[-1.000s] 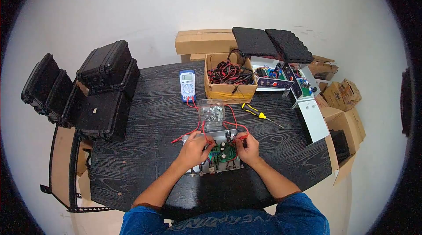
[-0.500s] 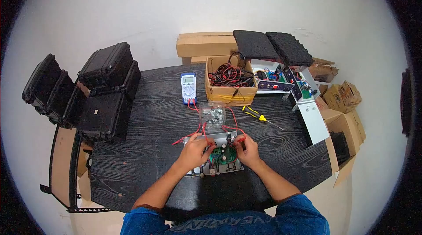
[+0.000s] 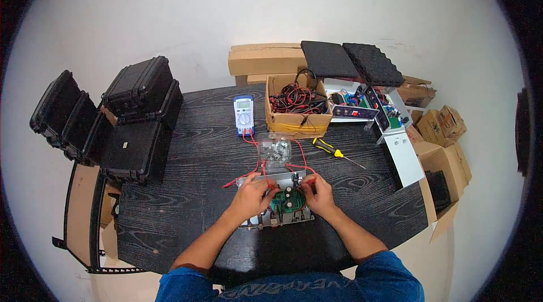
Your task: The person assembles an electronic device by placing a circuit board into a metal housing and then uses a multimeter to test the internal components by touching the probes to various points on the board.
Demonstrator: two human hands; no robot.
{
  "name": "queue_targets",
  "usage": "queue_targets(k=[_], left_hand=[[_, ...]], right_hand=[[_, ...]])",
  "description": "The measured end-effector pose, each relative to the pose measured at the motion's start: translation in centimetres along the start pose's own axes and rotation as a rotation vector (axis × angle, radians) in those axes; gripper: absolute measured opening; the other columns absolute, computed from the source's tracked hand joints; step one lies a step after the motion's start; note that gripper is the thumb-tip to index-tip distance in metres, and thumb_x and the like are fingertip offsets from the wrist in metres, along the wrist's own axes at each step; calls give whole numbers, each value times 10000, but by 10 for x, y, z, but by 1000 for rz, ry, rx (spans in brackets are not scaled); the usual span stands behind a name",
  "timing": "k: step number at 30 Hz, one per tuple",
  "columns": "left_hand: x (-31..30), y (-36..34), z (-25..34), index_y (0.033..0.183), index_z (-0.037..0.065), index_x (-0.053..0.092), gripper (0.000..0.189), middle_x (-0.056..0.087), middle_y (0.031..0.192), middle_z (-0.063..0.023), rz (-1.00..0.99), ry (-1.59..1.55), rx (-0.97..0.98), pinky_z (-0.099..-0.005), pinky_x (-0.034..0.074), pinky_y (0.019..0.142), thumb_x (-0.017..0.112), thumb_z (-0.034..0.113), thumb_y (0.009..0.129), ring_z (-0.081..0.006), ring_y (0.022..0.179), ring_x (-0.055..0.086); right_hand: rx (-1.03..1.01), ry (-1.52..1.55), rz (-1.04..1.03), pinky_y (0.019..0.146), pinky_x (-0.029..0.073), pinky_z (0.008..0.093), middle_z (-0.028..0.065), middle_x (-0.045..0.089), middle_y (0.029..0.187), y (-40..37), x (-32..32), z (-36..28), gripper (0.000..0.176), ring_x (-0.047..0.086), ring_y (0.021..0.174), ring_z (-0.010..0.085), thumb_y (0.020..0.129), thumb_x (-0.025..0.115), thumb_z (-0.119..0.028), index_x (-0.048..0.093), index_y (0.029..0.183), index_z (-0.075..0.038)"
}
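My left hand (image 3: 251, 197) pinches a red test probe (image 3: 270, 185) over the left side of a green circuit board (image 3: 291, 202). My right hand (image 3: 320, 195) closes its fingers on another red test probe (image 3: 308, 182) at the board's right side. The probe tips are too small to make out among the parts. The board sits in an open metal chassis (image 3: 300, 221) at the front of the table. Red leads run back from both probes to a blue and white multimeter (image 3: 244, 114). Behind the chassis stands a clear plastic box (image 3: 275, 154) with small metal parts inside.
A yellow and black screwdriver (image 3: 331, 148) lies right of the plastic box. Behind are a cardboard box (image 3: 298, 125) of tangled cables and opened white device housings (image 3: 403, 155). Black hard cases (image 3: 134, 146) are stacked at the left. The dark wood-grain table (image 3: 186, 189) carries these things.
The view has shifted very slightly, with the table items sitting a little lower. Both hands stay at the board with the probes, almost unmoved.
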State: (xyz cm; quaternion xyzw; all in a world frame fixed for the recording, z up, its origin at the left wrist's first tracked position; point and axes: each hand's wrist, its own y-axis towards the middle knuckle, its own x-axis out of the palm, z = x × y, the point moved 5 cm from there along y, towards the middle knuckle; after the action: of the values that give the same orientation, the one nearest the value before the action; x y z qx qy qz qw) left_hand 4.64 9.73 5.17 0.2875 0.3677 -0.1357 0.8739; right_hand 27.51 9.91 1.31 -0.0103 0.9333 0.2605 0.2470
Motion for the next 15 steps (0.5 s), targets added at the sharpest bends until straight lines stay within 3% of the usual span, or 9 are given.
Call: queue_targets(k=[4,7,15], left_hand=[[1,0,-1,1028,62,719,146,766,958,-99,18,-6,16,-496,450,1083,751,133,905,-286,933,741],[0,0,-1,1015,64,722,131,767,958,-93,18,-11,18,-496,449,1083,750,132,907,-282,929,741],[1,0,-1,993,63,722,113,763,961,-87,20,-22,33,-491,452,1075,748,132,907,-278,930,734]], right_hand=[[100,46,-12,741,582,361,130,699,940,-3,0,4,106,728,826,263,982,690,-105,638,1014,-17],[33,17,19,714,583,335,119,698,919,-2,-1,1,116,725,798,229,981,704,-114,648,1007,-16],[-9,57,40,705,593,331,122,710,929,-1,1,4,111,732,792,235,965,714,-85,650,1013,-9]])
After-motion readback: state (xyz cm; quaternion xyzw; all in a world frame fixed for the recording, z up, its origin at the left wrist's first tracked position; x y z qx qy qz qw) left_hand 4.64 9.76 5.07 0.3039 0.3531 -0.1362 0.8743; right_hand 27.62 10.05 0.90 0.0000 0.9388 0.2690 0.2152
